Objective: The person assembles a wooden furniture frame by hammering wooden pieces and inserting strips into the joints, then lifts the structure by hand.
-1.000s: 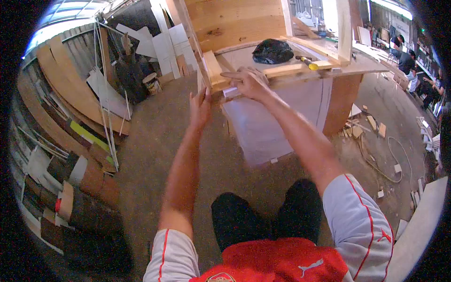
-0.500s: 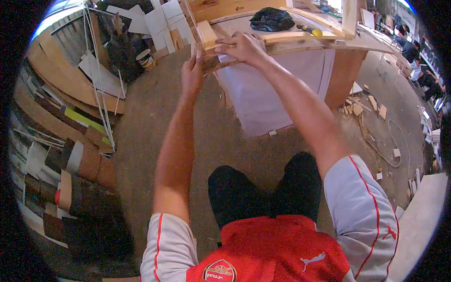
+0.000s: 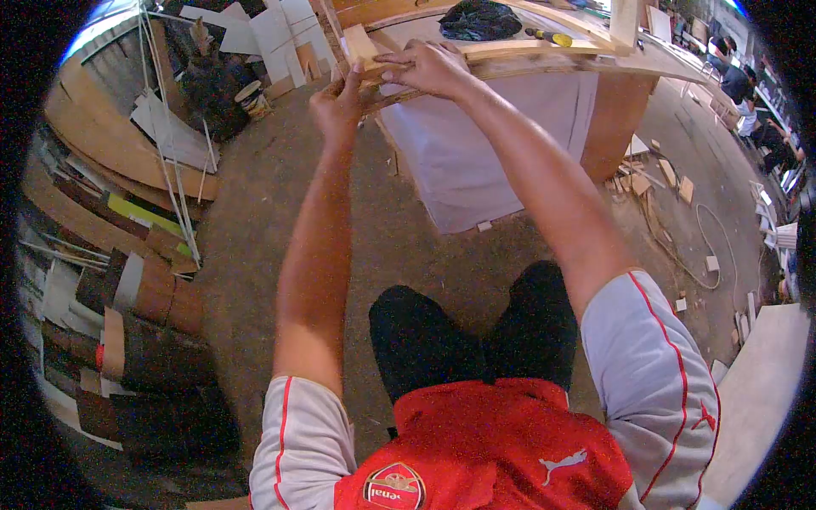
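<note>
A wooden frame [image 3: 544,53] lies on a bench whose front is covered with a whitish sheet [image 3: 476,153]. At the frame's front left corner, my left hand [image 3: 337,106] is against the outer side, its fingertips at the wood edge. My right hand [image 3: 429,68] rests on the frame's front rail just right of that corner, fingers pointing left and somewhat spread. The fingertips of both hands nearly meet. Behind the rail lie a black plastic bag [image 3: 480,20] and a yellow and black tool [image 3: 551,37].
Boards and panels [image 3: 110,144] lean along the left wall. A bucket [image 3: 252,98] stands near them. Wood scraps [image 3: 667,174] and a cable [image 3: 722,229] lie on the floor at right. Several people [image 3: 738,85] are at the far right.
The view has tilted down, so the bench and frame sit higher in the picture. Both hands stay at the frame corner; a white piece seen under my right hand earlier no longer shows.
</note>
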A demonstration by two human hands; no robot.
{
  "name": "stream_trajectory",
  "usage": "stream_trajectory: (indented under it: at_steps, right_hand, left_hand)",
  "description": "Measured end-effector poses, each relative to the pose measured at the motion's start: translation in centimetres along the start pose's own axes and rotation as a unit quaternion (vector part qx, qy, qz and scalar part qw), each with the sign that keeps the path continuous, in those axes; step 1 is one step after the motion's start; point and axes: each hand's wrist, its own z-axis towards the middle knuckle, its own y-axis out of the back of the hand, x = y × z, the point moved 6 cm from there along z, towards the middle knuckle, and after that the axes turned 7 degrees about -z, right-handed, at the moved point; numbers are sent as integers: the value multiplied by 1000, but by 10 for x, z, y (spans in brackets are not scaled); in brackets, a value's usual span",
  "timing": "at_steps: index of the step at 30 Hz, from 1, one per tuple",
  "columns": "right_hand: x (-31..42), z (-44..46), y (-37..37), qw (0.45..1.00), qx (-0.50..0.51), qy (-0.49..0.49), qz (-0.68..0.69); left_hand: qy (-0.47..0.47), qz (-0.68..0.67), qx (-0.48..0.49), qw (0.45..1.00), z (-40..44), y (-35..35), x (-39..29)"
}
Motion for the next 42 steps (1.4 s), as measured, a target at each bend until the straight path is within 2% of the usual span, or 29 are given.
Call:
stream_trajectory:
  at_steps: [2, 7, 11, 14, 17, 20, 24, 27, 29, 32, 35, 38, 41, 42]
  right_hand:
    - [-3, 1, 2, 1000, 2, -10, 9]
    - [-3, -6, 0, 998, -49, 28, 0]
    - [0, -4, -2, 999, -27, 3, -23]
    - [-1, 1, -5, 1000, -6, -1, -19]
    - [2, 1, -8, 1000, 1, 9, -14]
    - [3, -1, -7, 1000, -6, 22, -10]
    - [11, -9, 0, 999, -20, 19, -43]
    - [7, -9, -2, 998, -59, -1, -24]
    - [-3, -5, -10, 998, -49, -37, 31]
    - [-11, 2, -24, 994, -43, -60, 80]
    - [-4, 2, -11, 994, -46, -60, 76]
    - [6, -8, 5, 996, -18, -69, 57]
    - [2, -2, -4, 995, -26, -66, 72]
    - [4, -2, -2, 994, -37, -64, 84]
  left_hand:
    - [26, 4, -7, 1000, -5, 2, -9]
    - [-86, 39, -12, 996, 4, -1, 3]
    - [-61, -8, -18, 998, -5, 3, -4]
    - [24, -37, -19, 999, -5, 7, 6]
    - [-2, -123, -27, 992, -5, 6, 13]
    - [24, -27, -54, 998, -2, 9, 20]
    - [26, -17, -42, 999, -7, 8, 20]
    - [10, 2, -45, 999, -8, 7, 20]
    - [1, -14, -46, 999, -10, 5, 22]
    - [-16, 94, -38, 995, -8, 5, 28]
    - [30, 71, -20, 997, -7, 4, 33]
    - [33, 23, -24, 999, -11, 5, 29]
    - [-54, -3, 13, 998, -15, -2, 16]
    - [-59, 28, 8, 998, -17, -1, 12]
